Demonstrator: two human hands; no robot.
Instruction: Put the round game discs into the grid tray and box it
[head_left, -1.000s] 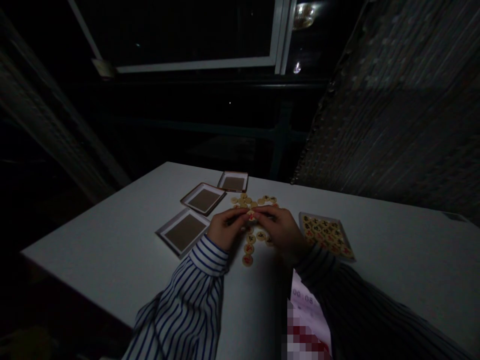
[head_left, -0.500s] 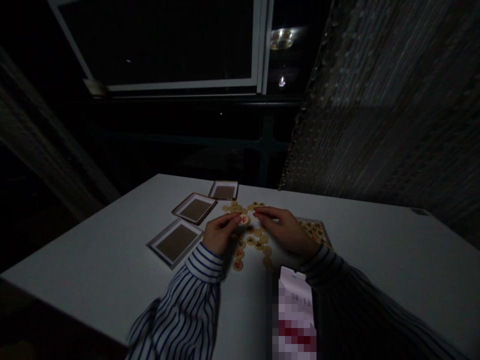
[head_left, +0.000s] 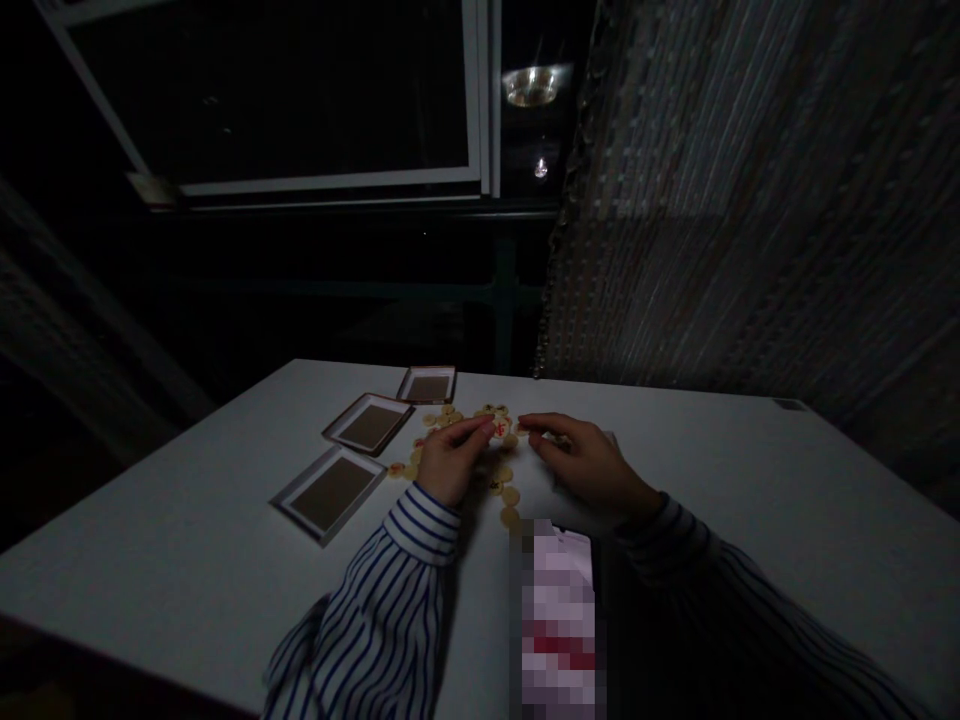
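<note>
My left hand (head_left: 452, 460) pinches a pale round Chinese chess piece (head_left: 501, 428) with a red character, raised over the middle of the white table (head_left: 712, 560). Close on its right, my right hand (head_left: 589, 460) is curled, thumb and fingertips drawn together; a small pale edge shows there, too little to name. Below and around both hands lie several loose Chinese chess pieces (head_left: 511, 496), some with black or red characters and others plain on top. My left hand hides part of them. Behind my right hand, a box with more pieces is mostly covered.
Three shallow box trays stand to the left: a near one (head_left: 330, 495), a middle one (head_left: 369, 423) and a far one (head_left: 426, 385). A lit phone (head_left: 564, 620), partly blurred out, lies near my right forearm. A string curtain (head_left: 675, 250) hangs beyond the table's right side.
My left hand has shifted slightly right across the pieces, still holding the red-marked one. My right hand remains close to it. The whole view has turned a little to the right.
</note>
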